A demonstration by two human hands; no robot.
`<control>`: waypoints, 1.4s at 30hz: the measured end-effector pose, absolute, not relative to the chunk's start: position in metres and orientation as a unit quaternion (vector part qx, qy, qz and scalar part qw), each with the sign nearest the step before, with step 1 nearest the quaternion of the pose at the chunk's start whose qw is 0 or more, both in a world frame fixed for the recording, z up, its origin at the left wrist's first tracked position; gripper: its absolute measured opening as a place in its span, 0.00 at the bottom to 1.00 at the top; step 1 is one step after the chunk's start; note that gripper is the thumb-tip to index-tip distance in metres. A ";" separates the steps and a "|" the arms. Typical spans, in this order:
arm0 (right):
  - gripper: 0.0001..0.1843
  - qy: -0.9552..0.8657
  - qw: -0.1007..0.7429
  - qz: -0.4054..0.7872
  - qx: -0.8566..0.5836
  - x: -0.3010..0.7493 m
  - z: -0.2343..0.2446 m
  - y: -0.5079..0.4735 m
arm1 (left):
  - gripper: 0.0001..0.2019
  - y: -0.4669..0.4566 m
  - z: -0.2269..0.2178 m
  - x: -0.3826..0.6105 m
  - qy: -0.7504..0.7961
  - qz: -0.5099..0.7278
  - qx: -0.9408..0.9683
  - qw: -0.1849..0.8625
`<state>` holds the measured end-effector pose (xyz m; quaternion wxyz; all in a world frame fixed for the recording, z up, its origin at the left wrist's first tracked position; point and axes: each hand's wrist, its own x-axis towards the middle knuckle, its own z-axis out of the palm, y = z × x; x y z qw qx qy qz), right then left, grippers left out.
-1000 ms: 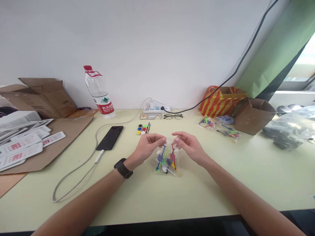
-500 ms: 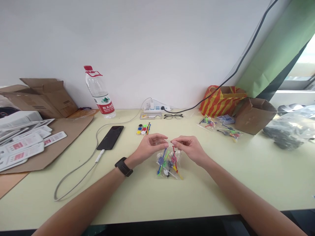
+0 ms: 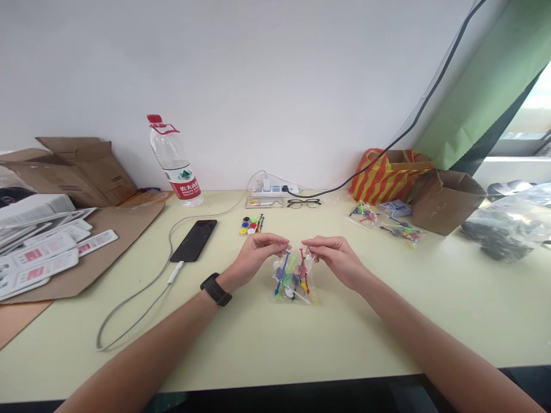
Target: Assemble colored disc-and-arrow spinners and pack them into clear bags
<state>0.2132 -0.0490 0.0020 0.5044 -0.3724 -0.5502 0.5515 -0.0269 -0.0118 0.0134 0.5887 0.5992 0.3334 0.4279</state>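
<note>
A small clear plastic bag (image 3: 294,280) full of coloured plastic sticks and discs hangs just above the pale green table (image 3: 275,338) at its middle. My left hand (image 3: 257,255), with a black watch on the wrist, pinches the bag's top left corner. My right hand (image 3: 333,256) pinches the top right corner. Both hands have their fingers closed on the bag's upper edge. Behind my left hand lies a loose cluster of coloured discs and sticks (image 3: 251,224).
A black phone (image 3: 193,240) on a grey cable lies to the left, with a water bottle (image 3: 175,164) behind it. Cardboard and white packets (image 3: 41,252) fill the far left. Glasses (image 3: 303,203), a power strip (image 3: 275,187), more filled bags (image 3: 390,221), a striped bag (image 3: 385,175) and a cardboard box (image 3: 447,201) stand behind and right.
My hands drew together at the bag's top half a second ago, then parted slightly. The bag has stayed in both hands and shifted only a little.
</note>
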 end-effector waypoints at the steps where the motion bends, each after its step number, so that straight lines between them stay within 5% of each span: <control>1: 0.12 -0.542 0.510 0.555 -0.372 0.213 0.003 -0.049 | 0.07 -0.012 0.013 -0.027 0.333 0.429 0.594 0.594; 15: 0.20 -0.587 0.501 0.473 -0.425 0.206 0.007 -0.053 | 0.22 -0.014 0.011 -0.023 0.332 0.430 0.652 0.528; 23: 0.17 -0.580 0.514 0.459 -0.434 0.204 0.007 -0.054 | 0.13 -0.007 0.009 -0.028 0.351 0.407 0.705 0.463; 33: 0.11 -0.542 0.552 0.503 -0.386 0.210 0.001 -0.050 | 0.07 -0.006 0.009 -0.030 0.348 0.453 0.628 0.529; 42: 0.19 -0.611 0.523 0.431 -0.409 0.206 0.003 -0.053 | 0.15 -0.012 0.012 -0.026 0.339 0.442 0.648 0.520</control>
